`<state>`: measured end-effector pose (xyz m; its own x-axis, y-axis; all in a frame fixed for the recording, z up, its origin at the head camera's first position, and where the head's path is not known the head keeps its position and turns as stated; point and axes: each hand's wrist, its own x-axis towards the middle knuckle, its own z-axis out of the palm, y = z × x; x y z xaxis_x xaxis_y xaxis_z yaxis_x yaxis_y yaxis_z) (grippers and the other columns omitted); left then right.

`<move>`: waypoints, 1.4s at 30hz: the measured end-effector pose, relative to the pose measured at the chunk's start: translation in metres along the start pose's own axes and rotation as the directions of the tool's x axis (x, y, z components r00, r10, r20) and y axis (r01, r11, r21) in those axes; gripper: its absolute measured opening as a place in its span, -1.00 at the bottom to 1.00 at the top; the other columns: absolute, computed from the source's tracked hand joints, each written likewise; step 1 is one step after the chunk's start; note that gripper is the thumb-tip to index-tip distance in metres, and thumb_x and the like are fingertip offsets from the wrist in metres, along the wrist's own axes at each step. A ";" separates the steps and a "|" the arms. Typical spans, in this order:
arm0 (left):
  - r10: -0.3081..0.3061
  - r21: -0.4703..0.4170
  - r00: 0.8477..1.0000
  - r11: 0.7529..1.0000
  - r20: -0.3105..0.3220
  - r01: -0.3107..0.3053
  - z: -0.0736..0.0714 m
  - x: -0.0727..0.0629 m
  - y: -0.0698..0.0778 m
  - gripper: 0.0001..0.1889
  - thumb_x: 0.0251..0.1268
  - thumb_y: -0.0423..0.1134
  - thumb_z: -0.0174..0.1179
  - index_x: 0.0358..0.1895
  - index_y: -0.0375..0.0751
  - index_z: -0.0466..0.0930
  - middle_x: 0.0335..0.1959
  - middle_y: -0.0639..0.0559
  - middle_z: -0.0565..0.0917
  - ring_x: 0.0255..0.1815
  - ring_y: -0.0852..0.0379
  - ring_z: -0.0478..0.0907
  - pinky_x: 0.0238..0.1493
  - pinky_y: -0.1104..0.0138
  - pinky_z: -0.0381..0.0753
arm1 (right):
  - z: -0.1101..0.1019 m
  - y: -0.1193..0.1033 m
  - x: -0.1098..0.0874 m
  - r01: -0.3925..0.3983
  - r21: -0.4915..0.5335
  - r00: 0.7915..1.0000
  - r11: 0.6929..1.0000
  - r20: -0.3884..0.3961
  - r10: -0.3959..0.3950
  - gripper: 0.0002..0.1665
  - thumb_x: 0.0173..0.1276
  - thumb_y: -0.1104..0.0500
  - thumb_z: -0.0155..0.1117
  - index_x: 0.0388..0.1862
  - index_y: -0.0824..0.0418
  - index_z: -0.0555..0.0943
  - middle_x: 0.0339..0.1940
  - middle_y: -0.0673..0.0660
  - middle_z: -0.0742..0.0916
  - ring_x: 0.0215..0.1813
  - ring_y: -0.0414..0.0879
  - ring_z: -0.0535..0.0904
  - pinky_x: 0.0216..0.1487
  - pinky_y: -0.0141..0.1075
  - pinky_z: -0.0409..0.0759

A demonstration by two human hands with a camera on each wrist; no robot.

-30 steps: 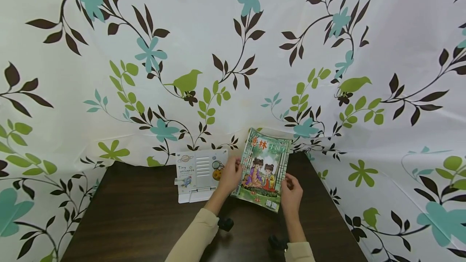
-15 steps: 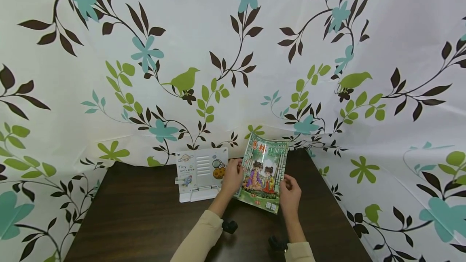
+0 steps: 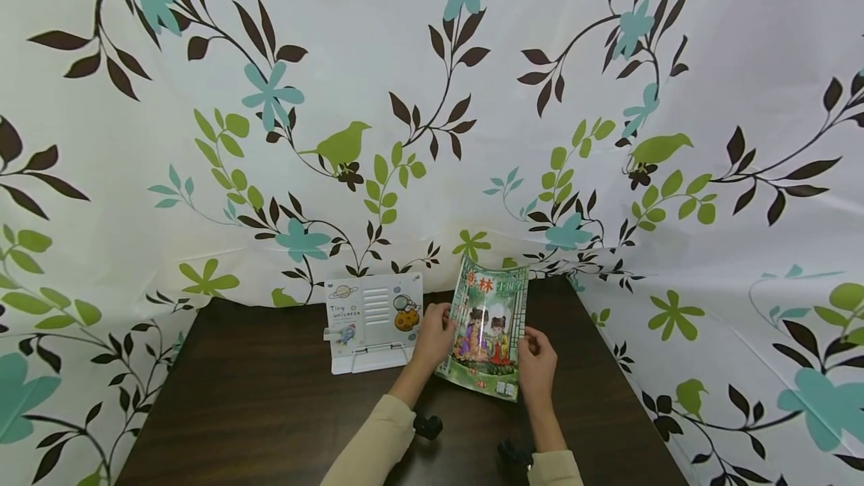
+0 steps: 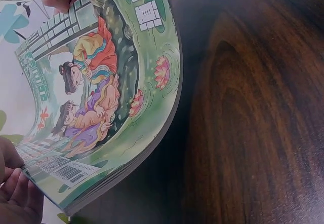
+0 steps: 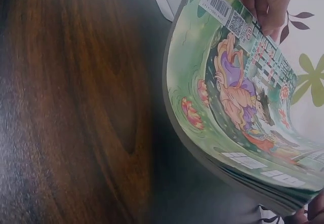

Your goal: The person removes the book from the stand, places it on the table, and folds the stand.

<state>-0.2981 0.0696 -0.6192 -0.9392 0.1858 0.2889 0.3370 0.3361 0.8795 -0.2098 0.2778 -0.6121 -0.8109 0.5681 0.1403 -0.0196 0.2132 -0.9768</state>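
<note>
Left hand and right hand grip opposite side edges of glossy green illustrated paper magazine, bowed over dark brown wood-grain table. Magazine's top lower than second ago; handling apparently mid-course. Beyond left hand: white printed bookstand.

- Left grip, one: thumb and fingers bent in a pinch.
- Right grip, one: likewise pinching, fingers curled inward, set slightly nearer the body.
- Left forearm: bare past a cream sleeve, slanting inward.
- Right forearm: bare past a cream cuff, reaching nearly straight ahead.
</note>
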 end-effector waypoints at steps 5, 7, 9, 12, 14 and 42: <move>-0.094 0.000 0.994 0.996 0.049 0.094 0.001 -0.002 0.010 -0.65 0.55 -0.45 0.08 0.29 -0.49 0.57 -0.07 -0.16 0.54 -0.15 0.11 0.44 -0.11 0.30 0.54 | -0.001 0.004 0.003 -0.028 -0.047 1.000 0.998 0.010 0.028 -0.66 0.57 0.31 0.16 0.21 0.30 0.71 -0.17 0.13 0.68 -0.40 -0.20 0.46 -0.40 -0.35 0.45; -0.113 0.028 0.992 0.993 0.060 0.112 0.002 -0.002 0.011 -0.66 0.57 -0.46 0.07 0.29 -0.48 0.57 -0.07 -0.13 0.52 -0.15 0.13 0.41 -0.11 0.31 0.53 | -0.001 0.005 0.005 -0.038 -0.060 0.999 0.997 0.010 0.038 -0.66 0.55 0.31 0.18 0.20 0.30 0.72 -0.16 0.14 0.70 -0.37 -0.21 0.48 -0.40 -0.35 0.46; -0.123 0.047 0.990 0.992 0.063 0.121 0.003 -0.003 0.011 -0.67 0.58 -0.46 0.07 0.28 -0.45 0.57 -0.06 -0.12 0.52 -0.14 0.15 0.40 -0.09 0.32 0.52 | -0.002 0.005 0.005 -0.043 -0.066 0.999 0.997 0.010 0.044 -0.67 0.54 0.32 0.20 0.19 0.32 0.72 -0.16 0.16 0.71 -0.37 -0.20 0.49 -0.40 -0.35 0.47; -0.129 0.038 0.990 0.991 0.061 0.127 0.003 -0.004 0.010 -0.67 0.57 -0.46 0.07 0.28 -0.46 0.57 -0.04 -0.16 0.54 -0.13 0.13 0.41 -0.06 0.29 0.54 | -0.002 0.006 0.006 -0.041 -0.066 0.999 0.997 0.016 0.042 -0.67 0.54 0.32 0.20 0.19 0.33 0.72 -0.15 0.18 0.72 -0.36 -0.21 0.49 -0.41 -0.34 0.47; -0.121 0.029 0.991 0.992 0.055 0.119 0.003 -0.004 0.009 -0.66 0.56 -0.46 0.08 0.28 -0.48 0.57 -0.04 -0.18 0.54 -0.12 0.13 0.42 -0.04 0.25 0.56 | -0.003 0.006 0.006 -0.040 -0.063 0.999 0.997 0.023 0.041 -0.67 0.54 0.32 0.20 0.18 0.34 0.72 -0.15 0.19 0.72 -0.38 -0.20 0.48 -0.42 -0.34 0.46; -0.097 0.096 0.992 0.991 0.079 0.090 0.012 -0.012 -0.006 -0.60 0.66 -0.41 0.03 0.41 -0.52 0.53 0.04 -0.22 0.58 -0.05 0.03 0.54 -0.04 0.13 0.63 | -0.008 0.012 0.008 -0.070 -0.134 0.994 0.988 0.074 0.080 -0.65 0.57 0.29 0.19 0.21 0.35 0.72 -0.10 0.24 0.74 -0.34 -0.19 0.49 -0.34 -0.33 0.46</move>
<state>-0.2879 0.0764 -0.6325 -0.9594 0.2242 0.1713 0.2562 0.4383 0.8615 -0.2119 0.2915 -0.6214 -0.8509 0.5231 0.0489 0.1160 0.2778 -0.9536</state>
